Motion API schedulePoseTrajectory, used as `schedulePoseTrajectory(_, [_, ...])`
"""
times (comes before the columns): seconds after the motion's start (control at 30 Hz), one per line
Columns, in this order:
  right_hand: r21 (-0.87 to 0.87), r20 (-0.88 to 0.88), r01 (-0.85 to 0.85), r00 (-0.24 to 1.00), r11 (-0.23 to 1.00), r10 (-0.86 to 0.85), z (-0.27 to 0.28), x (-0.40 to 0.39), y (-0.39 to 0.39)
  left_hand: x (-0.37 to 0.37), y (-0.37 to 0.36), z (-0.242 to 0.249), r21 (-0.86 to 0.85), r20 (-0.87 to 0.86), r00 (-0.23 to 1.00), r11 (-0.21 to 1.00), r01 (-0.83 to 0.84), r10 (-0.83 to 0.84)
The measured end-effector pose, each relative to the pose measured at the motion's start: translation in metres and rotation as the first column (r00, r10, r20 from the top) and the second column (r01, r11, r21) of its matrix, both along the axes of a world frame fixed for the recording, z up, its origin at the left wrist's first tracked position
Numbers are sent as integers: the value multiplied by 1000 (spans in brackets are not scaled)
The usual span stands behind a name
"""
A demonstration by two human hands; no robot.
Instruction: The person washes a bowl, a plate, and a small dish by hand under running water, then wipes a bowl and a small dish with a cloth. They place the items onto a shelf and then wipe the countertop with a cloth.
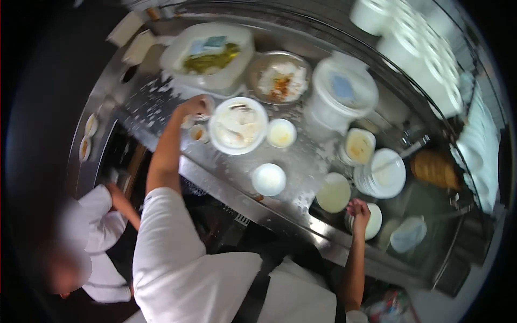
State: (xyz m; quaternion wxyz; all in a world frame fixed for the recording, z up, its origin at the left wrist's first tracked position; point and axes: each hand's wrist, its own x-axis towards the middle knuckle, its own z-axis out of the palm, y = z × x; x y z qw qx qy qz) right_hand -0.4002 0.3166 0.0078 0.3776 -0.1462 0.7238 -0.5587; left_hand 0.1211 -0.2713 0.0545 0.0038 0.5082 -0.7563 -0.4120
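Observation:
My left hand [196,106] reaches to the back left of the steel counter, its fingers closed round a small clear cup [206,107]. Just below it is a small cup with orange-brown contents [198,133]. To its right sits a large white tub of creamy food [238,126]. My right hand [359,210] has its fingers curled at the left edge of a white bowl [372,222]; the fingertips show only partly. A pale yellow-green bowl [333,192] lies just up and left of that hand. Two small white bowls [269,180] [281,133] stand between my hands.
Along the back are a tub with green food [210,58], a metal bowl [279,77] and a lidded white bucket [344,89]. Stacked bowls [381,173] and a clear container [407,234] are at right. A co-worker [102,220] stands at lower left. A rack rail crosses the upper right.

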Motion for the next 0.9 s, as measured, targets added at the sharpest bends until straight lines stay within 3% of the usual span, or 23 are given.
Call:
schedulePoseTrajectory(0.07, [-20, -10, 23, 1000, 1000, -24, 7, 0, 1, -6, 7, 27, 76, -26, 999, 997, -34, 36])
schedulePoseTrajectory(0.1, [-37, -8, 43, 999, 998, -43, 12, -1, -1, 3, -6, 11, -39, 25, 999, 999, 26, -25])
schedulePoseTrajectory(0.27, [-81, -41, 87, 995, 993, -90, 40, -16, -22, -79, 83, 145, 118, 164, 980, 988, 96, -115])
schedulePoseTrajectory(0.37, [-162, -71, -19, 997, 987, 8, 65, -18, -52, -139, 141, 177, -107, 52, 903, 897, 430, -427])
schedulePoseTrajectory(0.43, [-230, 2, -121, 992, 966, 125, 87, -11, -80, -207, 192, 204, -89, 59, 876, 872, 482, -479])
schedulePoseTrajectory(0.5, [-277, 77, -217, 966, 936, 247, 120, 0, -109, -277, 233, 196, -76, 0, 829, 827, 557, -559])
schedulePoseTrajectory(0.53, [-286, 132, -199, 961, 937, 244, 130, 4, -122, -312, 246, 174, -207, 1, 746, 730, 651, -665])
schedulePoseTrajectory(0.57, [-292, 184, -182, 953, 939, 242, 139, 6, -133, -346, 260, 145, -297, -32, 732, 706, 643, -680])
schedulePoseTrajectory(0.6, [-293, 234, -167, 942, 941, 240, 143, 1, -139, -384, 283, 141, -184, -57, 775, 769, 612, -630])
schedulePoseTrajectory(0.67, [-249, 98, -88, 988, 965, 115, 123, -26, -145, -450, 304, 97, -317, -185, 668, 687, 654, -721])
schedulePoseTrajectory(0.77, [-169, 16, 77, 997, 983, -75, 75, -86, -144, -511, 335, 32, 43, -743, 599, 871, 489, -299])
schedulePoseTrajectory(0.83, [-137, 73, 198, 979, 971, -189, 64, -120, -139, -542, 359, 1, 421, -774, 623, 826, 375, 111])
schedulePoseTrajectory(0.9, [-102, 147, 246, 962, 964, -230, 48, -148, -136, -568, 379, -25, 732, -643, 595, 615, 293, 482])
